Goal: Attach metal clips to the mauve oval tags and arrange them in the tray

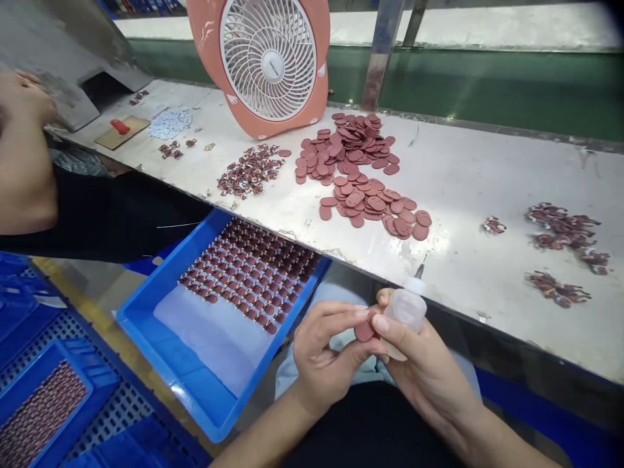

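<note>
In front of my body, below the table's edge, my left hand (324, 351) pinches a dark red oval disc (364, 330) between fingers and thumb. My right hand (419, 354) is wrapped round a translucent squeeze bottle (408, 308), its needle tip pointing up. The right thumb also presses on the disc's edge. Whatever lies behind the disc is hidden by the fingers. On the table ahead spreads a pile of similar red discs (353, 149), with a second heap of discs (373, 198) nearer me. Left of them lies a heap of small brown-and-white figures (251, 170).
An orange fan (273, 65) stands at the table's back. Below left, a blue tray (219, 416) holds rows of assembled pieces. More brown figures (560, 227) lie on the right. Another person's arm (24, 156) is at far left, near pale blue bits (170, 123).
</note>
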A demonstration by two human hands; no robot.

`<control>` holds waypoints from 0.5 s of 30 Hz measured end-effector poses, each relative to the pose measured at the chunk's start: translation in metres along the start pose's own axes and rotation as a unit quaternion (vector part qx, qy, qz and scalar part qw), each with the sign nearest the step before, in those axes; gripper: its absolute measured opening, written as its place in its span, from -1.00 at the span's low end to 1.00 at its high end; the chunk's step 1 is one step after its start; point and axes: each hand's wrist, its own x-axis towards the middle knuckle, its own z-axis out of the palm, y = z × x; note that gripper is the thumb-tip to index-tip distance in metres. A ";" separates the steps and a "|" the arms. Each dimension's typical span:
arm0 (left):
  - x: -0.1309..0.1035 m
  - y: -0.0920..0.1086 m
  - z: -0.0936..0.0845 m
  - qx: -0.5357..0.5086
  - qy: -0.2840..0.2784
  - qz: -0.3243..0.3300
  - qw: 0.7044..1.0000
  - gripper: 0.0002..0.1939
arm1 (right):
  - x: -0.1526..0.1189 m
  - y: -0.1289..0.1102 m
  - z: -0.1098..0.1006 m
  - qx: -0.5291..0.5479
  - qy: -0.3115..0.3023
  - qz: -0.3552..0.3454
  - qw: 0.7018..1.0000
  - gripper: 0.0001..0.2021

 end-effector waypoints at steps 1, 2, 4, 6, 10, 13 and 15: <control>-0.001 0.000 0.000 0.001 0.009 -0.003 1.000 -0.58 | 0.000 0.001 0.002 -0.001 -0.001 0.004 1.000 -0.52; -0.002 0.000 0.000 -0.009 0.019 -0.021 1.000 -0.60 | 0.001 0.001 0.003 -0.007 -0.002 0.007 1.000 -0.52; -0.003 0.002 0.001 -0.064 0.044 -0.087 0.993 -0.67 | 0.002 0.002 0.001 -0.025 -0.009 0.014 1.000 -0.53; -0.002 0.004 0.000 -0.150 0.073 -0.176 0.970 -0.74 | 0.002 0.001 -0.008 -0.040 -0.011 0.019 0.999 -0.51; 0.004 0.009 -0.007 -0.280 0.124 -0.343 0.888 -0.76 | -0.007 -0.005 -0.045 -0.210 0.036 -0.024 0.977 -0.48; 0.004 0.012 -0.015 -0.327 0.140 -0.433 0.828 -0.68 | -0.019 -0.012 -0.069 -0.423 0.050 -0.118 0.897 -0.56; 0.002 0.013 -0.018 -0.351 0.143 -0.469 0.797 -0.64 | -0.030 -0.018 -0.075 -0.481 0.053 -0.165 0.860 -0.60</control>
